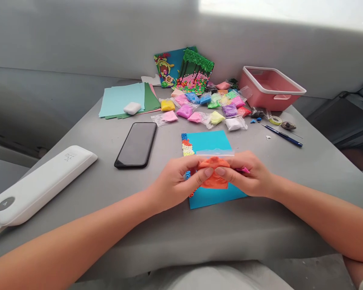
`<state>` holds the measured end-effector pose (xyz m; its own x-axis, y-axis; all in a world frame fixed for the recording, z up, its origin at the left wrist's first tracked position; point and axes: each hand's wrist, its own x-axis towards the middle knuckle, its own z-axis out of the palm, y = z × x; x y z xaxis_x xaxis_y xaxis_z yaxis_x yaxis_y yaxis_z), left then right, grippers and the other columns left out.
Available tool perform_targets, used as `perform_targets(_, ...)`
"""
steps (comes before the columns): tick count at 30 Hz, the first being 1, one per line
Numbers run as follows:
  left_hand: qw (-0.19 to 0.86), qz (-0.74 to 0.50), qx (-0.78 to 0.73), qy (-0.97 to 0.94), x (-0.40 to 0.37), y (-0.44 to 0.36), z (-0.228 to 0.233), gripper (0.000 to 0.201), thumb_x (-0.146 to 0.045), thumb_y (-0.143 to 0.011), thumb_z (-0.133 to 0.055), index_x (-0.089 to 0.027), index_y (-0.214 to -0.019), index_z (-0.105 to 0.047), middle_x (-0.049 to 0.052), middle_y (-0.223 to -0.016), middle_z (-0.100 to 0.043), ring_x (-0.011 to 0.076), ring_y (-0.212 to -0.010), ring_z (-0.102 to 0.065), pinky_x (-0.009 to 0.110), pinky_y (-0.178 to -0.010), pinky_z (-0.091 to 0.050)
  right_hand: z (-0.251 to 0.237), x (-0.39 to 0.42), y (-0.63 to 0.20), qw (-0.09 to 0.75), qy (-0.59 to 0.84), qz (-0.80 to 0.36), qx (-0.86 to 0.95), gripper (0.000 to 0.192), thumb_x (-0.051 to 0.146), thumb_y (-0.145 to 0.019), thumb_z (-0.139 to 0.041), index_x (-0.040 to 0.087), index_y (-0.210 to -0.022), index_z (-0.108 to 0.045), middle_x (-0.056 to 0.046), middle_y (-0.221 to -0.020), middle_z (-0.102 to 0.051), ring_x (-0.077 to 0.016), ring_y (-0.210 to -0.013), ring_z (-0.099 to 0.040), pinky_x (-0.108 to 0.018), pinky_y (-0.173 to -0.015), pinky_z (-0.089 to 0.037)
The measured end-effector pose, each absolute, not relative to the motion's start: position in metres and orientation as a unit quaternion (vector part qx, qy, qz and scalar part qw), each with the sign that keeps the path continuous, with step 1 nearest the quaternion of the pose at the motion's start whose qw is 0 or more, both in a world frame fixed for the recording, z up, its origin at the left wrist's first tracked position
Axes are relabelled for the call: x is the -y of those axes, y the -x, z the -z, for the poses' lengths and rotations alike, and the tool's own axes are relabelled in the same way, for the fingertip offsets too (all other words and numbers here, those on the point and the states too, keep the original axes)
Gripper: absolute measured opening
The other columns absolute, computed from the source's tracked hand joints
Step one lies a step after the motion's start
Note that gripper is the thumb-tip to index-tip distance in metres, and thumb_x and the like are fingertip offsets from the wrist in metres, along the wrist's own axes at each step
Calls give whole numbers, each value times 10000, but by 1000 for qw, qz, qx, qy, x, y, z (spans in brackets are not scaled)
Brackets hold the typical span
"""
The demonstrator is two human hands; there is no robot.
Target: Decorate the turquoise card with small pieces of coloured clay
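Both my hands grip a clear zip bag of orange modelling clay (pixel 215 179) with the thumbs pressed close together on its front. My left hand (pixel 181 181) has its fingers behind the bag's left side. My right hand (pixel 249 173) holds the other side, and a small pink piece (pixel 243 170) of unclear kind pokes out between its fingers. Beneath the hands lies a blue card (pixel 211 139), whose left edge carries bands of small blue, orange, cream and red clay bits (pixel 187 147). The hands cover the card's middle.
Several bags of coloured clay (pixel 216 117) lie behind the card. A black phone (pixel 136 145), a white handheld device (pixel 42 183) and coloured paper (pixel 121 98) with a white case (pixel 132 108) are leftward. Right stand a pink basket (pixel 272 100) and a blue pen-like tool (pixel 284 135). Decorated boards (pixel 196 72) lean behind.
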<state>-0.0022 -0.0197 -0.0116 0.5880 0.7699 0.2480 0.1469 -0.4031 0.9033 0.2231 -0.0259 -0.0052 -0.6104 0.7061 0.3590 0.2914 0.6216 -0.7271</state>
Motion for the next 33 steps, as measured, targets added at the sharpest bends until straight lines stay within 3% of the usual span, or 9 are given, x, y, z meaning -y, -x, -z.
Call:
perform_targets(7, 412, -388, -354, -745, 10, 8, 14, 294, -451, -990, -619, -201, -1094, -735, 95, -1038, -786, 234, -973, -730, 343, -830, -603, 9, 10, -232, 241, 428, -196, 849, 635, 756, -969, -442, 183, -940, -715, -17, -695, -632, -141, -617, -527, -268, -595, -416)
perform_targets(10, 400, -392, -405, -723, -3, 13, 13, 379, -495, -982, -613, -190, -1200, -674, 121, -1160, -768, 248, -1037, -733, 363, -855, -614, 2, -8, -252, 189, 559, -111, 800, 522, 566, -1080, -332, 161, -1042, -658, -90, -866, -680, -201, -761, -607, -313, -652, -446)
perform_targets(13, 381, -366, -466, -710, -20, 19, 8, 390, -403, -970, -604, -177, -1287, -590, 138, -1213, -754, 266, -1067, -736, 403, -862, -621, -2, -27, -276, 102, 656, -56, 746, 351, 349, -1092, -399, 132, -1039, -670, -155, -1006, -700, -253, -918, -657, -383, -775, -530)
perform_targets(16, 349, -324, -512, -715, -42, 26, -3, 355, -312, -936, -613, -193, -1270, -590, 118, -1171, -769, 276, -1036, -746, 421, -854, -613, -3, -41, -295, 8, 707, -51, 705, 325, 373, -1025, -617, 168, -1276, -644, -120, -1290, -662, -240, -1102, -674, -449, -935, -594)
perform_targets(20, 274, -293, -543, -738, -80, 35, -17, 315, -257, -904, -641, -198, -1211, -603, 118, -1191, -760, 299, -1073, -725, 439, -890, -574, -5, -45, -307, -52, 725, -44, 685, 370, 387, -1014, -640, 193, -1328, -620, -108, -1355, -634, -233, -1142, -665, -458, -965, -594)
perform_targets(22, 242, -272, -545, -756, -102, 37, -16, 261, -227, -874, -680, -194, -1128, -631, 105, -1117, -780, 295, -1030, -730, 428, -888, -562, -8, -43, -308, -54, 721, -35, 690, 342, 380, -1013, -639, 183, -1293, -641, -113, -1317, -654, -238, -1116, -673, -453, -947, -597)
perform_targets(27, 144, -267, -523, -796, -147, 34, -1, 341, -226, -915, -645, -189, -1249, -589, 105, -1109, -781, 276, -1040, -723, 424, -921, -553, -5, -40, -299, 34, 669, 4, 743, 205, 229, -984, -526, 155, -1001, -717, -160, -1041, -734, -325, -984, -688, -441, -812, -541)
perform_targets(30, 56, -292, -488, -821, -163, 39, -1, 339, -249, -917, -663, -198, -1247, -602, 135, -1402, -663, 326, -1322, -578, 494, -1134, -419, 8, -42, -289, 99, 613, 8, 783, 263, 122, -904, -504, 187, -1073, -694, -130, -1154, -725, -301, -1082, -669, -416, -910, -513)
perform_targets(33, -10, -323, -468, -822, -173, 48, -11, 205, -245, -989, -567, -206, -1184, -618, 102, -1409, -644, 304, -1370, -508, 517, -1201, -320, 21, -49, -284, 143, 579, 9, 803, 385, 89, -859, -500, 192, -1196, -655, -142, -1285, -688, -312, -1220, -617, -430, -1002, -494)
